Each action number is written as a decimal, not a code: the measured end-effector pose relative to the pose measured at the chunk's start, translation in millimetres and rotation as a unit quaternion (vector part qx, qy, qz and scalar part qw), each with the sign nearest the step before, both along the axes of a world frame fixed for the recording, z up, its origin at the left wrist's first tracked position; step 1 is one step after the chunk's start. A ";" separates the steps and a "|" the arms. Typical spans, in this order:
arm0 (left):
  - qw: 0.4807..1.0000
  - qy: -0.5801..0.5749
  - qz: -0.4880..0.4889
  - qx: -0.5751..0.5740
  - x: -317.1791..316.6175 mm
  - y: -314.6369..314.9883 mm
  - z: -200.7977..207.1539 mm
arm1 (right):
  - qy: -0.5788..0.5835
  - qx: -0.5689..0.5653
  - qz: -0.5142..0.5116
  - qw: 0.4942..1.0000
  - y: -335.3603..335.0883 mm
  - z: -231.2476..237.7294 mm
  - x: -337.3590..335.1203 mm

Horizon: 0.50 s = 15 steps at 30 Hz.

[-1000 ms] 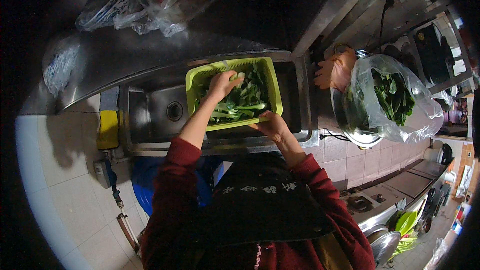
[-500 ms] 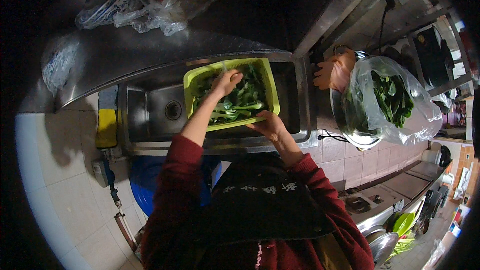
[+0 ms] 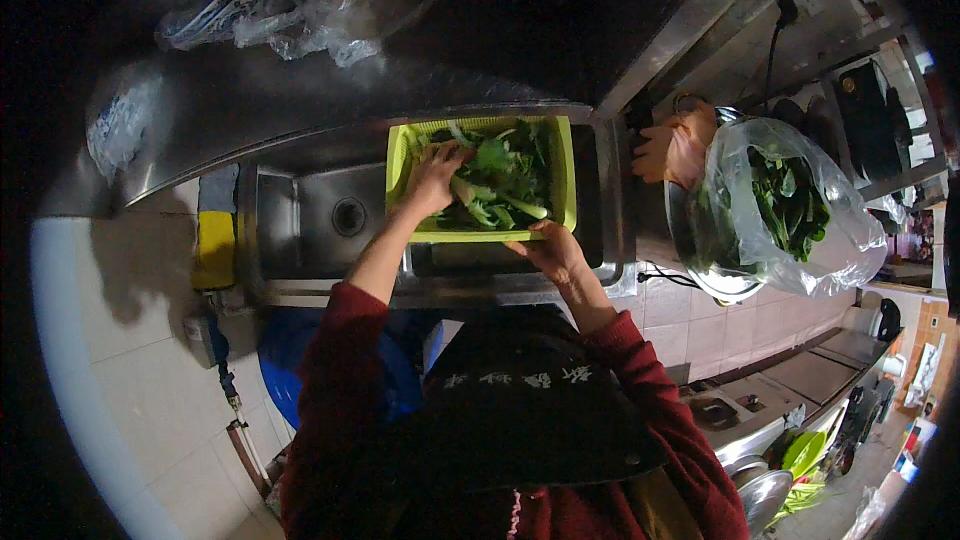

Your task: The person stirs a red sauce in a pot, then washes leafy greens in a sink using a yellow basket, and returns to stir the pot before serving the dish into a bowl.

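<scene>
Both bare hands worked at a yellow-green plastic basket (image 3: 450, 237) of leafy greens (image 3: 500, 180), positioned above the right basin of a steel sink (image 3: 320, 190). The right hand (image 3: 552, 250) was closed on the basket's near rim, toward its right corner, with the thumb uppermost. The left hand (image 3: 436, 182) lay palm down on the greens at the basket's left end, its fingers partly bent; whether it gripped any leaves could not be told. To the right of the sink were pinkish-orange gloves (image 3: 680, 148) and a clear plastic bag (image 3: 845, 240) containing more leaves.
</scene>
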State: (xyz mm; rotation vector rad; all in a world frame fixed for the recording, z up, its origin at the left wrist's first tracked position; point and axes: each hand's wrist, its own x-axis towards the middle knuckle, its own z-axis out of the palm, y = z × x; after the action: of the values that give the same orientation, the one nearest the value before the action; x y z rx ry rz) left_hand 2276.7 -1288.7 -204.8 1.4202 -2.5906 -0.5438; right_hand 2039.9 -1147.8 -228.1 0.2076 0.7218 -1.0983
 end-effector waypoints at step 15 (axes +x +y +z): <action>0.987 0.032 -0.073 0.138 12.1 -1.4 33.4 | 0.058 0.006 0.004 0.998 -0.3 -3.9 -6.4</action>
State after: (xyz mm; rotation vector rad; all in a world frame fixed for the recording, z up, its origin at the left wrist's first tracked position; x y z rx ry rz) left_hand 2288.7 -1290.1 -171.4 1.2632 -2.6618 -0.9849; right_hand 2033.5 -1148.1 -232.0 0.1521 0.8322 -1.1058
